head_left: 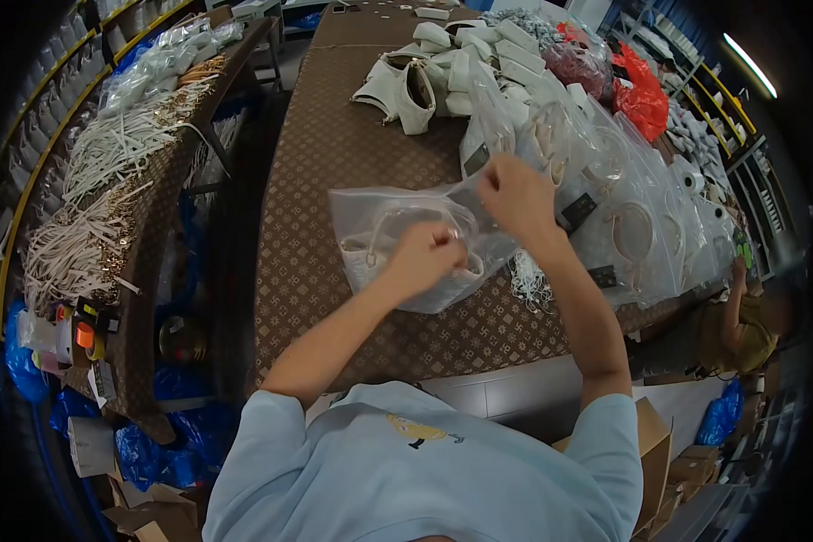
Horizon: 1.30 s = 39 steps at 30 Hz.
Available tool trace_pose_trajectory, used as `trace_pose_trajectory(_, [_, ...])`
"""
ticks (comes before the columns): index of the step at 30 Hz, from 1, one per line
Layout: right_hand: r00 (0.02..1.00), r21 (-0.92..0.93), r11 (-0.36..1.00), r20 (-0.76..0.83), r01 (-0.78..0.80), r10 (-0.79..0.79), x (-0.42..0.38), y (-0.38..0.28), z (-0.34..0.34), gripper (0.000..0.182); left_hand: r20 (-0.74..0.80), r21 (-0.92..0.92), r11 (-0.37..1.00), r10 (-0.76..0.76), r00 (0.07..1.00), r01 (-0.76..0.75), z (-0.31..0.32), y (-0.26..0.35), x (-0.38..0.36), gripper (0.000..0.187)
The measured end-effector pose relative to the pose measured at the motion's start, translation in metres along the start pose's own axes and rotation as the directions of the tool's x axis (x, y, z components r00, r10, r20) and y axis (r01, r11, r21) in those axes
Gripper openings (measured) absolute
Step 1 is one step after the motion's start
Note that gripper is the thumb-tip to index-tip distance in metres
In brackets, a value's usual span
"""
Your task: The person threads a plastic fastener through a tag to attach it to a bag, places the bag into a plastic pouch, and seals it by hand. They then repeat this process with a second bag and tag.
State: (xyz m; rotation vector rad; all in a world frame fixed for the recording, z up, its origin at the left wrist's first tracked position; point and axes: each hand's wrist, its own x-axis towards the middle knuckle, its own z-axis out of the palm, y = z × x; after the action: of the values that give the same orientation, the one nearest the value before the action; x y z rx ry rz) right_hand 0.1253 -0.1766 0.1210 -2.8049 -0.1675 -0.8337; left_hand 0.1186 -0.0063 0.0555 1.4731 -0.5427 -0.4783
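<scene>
A clear plastic bag (pixel 346 210) lies on the patterned table in front of me, with a white handbag (pixel 363 264) inside it. My left hand (pixel 425 260) is over the bag's middle, fingers curled; what they grip is hidden. My right hand (pixel 518 200) is raised by the bag's upper right side, its fingers pinched together; whatever is between them is too small to make out. To the right of the bag, a bundle of white strings (pixel 531 282) rests below my right wrist.
Bagged handbags with black tags (pixel 576 212) fill the table's right side. Unbagged white handbags (pixel 415 98) are piled at the back, near a red plastic bag (pixel 640 90). A side table (pixel 144 262) at left bears many straps (pixel 81 226). Another person (pixel 741 330) is at far right.
</scene>
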Motion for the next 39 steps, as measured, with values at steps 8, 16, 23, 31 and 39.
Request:
trace_pose_trajectory(8, [0.993, 0.239, 0.969, 0.088, 0.060, -0.084, -0.009, -0.002, -0.004, 0.025, -0.097, 0.109, 0.992, -0.059, 0.994, 0.070, -0.017, -0.052, -0.044, 0.014])
trace_pose_trajectory(16, [0.910, 0.400, 0.914, 0.399, -0.063, -0.112, -0.010, -0.002, 0.012, 0.037, -0.190, 0.835, 0.443, 0.789, 0.584, -0.327, 0.004, 0.036, -0.050, 0.013])
trace_pose_trajectory(23, [0.803, 0.783, 0.408, 0.572, -0.471, -0.171, -0.018, 0.014, 0.024, 0.038, -0.085, 0.724, 0.667, 0.334, 0.939, -0.172, 0.002, 0.007, -0.007, 0.031])
trace_pose_trajectory(31, [0.870, 0.877, 0.348, 0.427, -0.331, -0.248, -0.027, 0.018, 0.036, 0.039, -0.094, 0.615, 0.777, -0.098, 0.991, 0.136, 0.016, -0.016, 0.004, 0.028])
trace_pose_trajectory(39, [0.995, 0.457, 0.887, 0.095, -0.065, 0.024, -0.067, 0.000, 0.019, 0.055, -0.443, -0.427, 0.830, 0.154, 0.883, -0.359, 0.023, -0.060, -0.030, 0.015])
